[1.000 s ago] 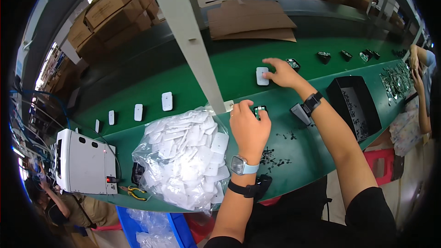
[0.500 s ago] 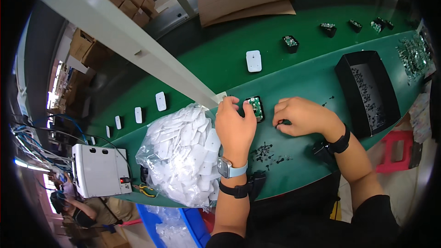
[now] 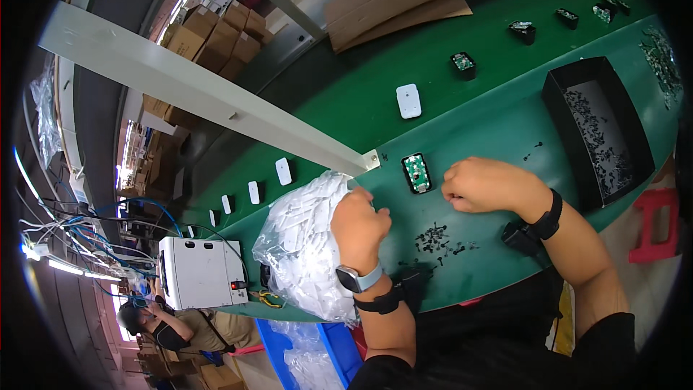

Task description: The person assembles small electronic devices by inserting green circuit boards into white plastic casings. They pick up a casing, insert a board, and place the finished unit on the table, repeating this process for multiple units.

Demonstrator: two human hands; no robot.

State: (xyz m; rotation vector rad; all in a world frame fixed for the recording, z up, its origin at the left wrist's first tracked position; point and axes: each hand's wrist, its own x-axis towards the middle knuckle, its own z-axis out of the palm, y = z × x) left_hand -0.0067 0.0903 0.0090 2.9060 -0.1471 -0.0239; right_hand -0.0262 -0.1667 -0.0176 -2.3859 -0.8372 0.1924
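I see the open device with green circuit board [image 3: 417,172] lying on the green table [image 3: 505,130], between both hands; left hand [image 3: 359,222] and right hand [image 3: 482,184] curled loosely beside it, can't tell if either pinches anything

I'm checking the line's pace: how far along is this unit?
Done: closed white cases sit on the green belt. In hand: an open unit with its green board showing lies between the left hand and right hand. Left: no cover on it yet; loose screws lie nearby.
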